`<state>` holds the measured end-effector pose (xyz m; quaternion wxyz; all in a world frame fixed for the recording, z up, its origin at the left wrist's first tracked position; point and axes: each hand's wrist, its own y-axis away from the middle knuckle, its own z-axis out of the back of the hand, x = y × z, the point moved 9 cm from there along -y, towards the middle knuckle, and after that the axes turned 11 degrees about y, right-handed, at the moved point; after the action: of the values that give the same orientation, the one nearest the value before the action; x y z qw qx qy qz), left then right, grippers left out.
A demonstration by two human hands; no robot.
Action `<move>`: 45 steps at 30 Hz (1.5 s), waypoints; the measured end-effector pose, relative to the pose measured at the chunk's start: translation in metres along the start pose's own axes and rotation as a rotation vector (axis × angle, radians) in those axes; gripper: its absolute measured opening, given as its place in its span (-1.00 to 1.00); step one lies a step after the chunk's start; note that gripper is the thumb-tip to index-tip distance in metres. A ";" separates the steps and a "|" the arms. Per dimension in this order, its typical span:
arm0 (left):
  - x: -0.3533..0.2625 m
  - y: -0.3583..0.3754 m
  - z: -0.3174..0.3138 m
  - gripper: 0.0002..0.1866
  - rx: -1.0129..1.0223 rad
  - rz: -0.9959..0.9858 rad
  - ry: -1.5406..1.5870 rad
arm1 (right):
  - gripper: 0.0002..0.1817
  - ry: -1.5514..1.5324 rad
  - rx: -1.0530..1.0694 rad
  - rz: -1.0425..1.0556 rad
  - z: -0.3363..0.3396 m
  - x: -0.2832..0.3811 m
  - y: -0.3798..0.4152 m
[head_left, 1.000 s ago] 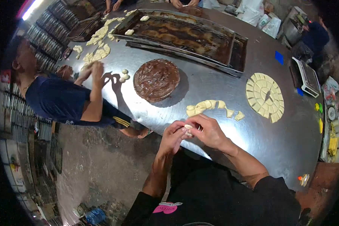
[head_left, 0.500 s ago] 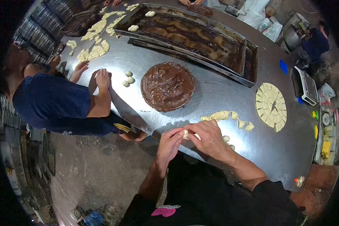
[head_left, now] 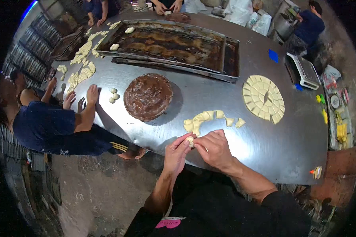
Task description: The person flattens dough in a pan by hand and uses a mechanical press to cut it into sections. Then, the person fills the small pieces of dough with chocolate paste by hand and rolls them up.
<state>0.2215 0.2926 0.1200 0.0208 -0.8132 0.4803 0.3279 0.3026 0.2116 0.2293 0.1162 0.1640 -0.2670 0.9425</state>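
Observation:
Between my two hands, just over the table's near edge, is a small pale dough piece (head_left: 190, 141). My left hand (head_left: 177, 155) has its fingers closed around the dough. My right hand (head_left: 215, 149) pinches at the same piece from the other side. Just beyond them on the metal table lies a curved strip of cut dough pieces (head_left: 203, 117). Farther right is a round slab of dough (head_left: 264, 97) cut into segments. A round mound of brown filling (head_left: 148, 97) sits to the left of the strip.
Long dark baking trays (head_left: 170, 43) lie across the table's far side. At left, a co-worker in dark blue (head_left: 43, 122) leans over the table near several dough balls (head_left: 113, 96). A scale (head_left: 303, 71) stands at the right edge. Other people are at the back.
The view has shifted, so the table's items appear farther left and more of the people at the back shows. My hands still hold the dough piece, with my right fingers slightly repositioned.

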 end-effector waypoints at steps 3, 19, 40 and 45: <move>0.019 0.003 -0.015 -0.67 0.100 0.065 -0.106 | -0.84 0.039 -0.026 -0.026 0.031 -0.009 0.011; 0.012 0.011 -0.013 -0.63 0.001 -0.037 -0.034 | -0.82 -0.021 -0.034 0.049 0.022 0.000 0.011; 0.123 -0.011 0.005 -0.54 0.059 0.361 -0.412 | -0.89 0.417 -0.100 -0.384 0.002 -0.126 0.164; 0.117 0.001 0.043 -0.64 0.076 0.241 -0.503 | -0.86 0.587 -0.033 -0.364 0.002 -0.117 0.233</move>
<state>0.2367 0.2174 0.0216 0.1309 -0.6421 0.5652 0.5012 0.3396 0.0020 0.0794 0.3569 -0.0711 -0.2039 0.9088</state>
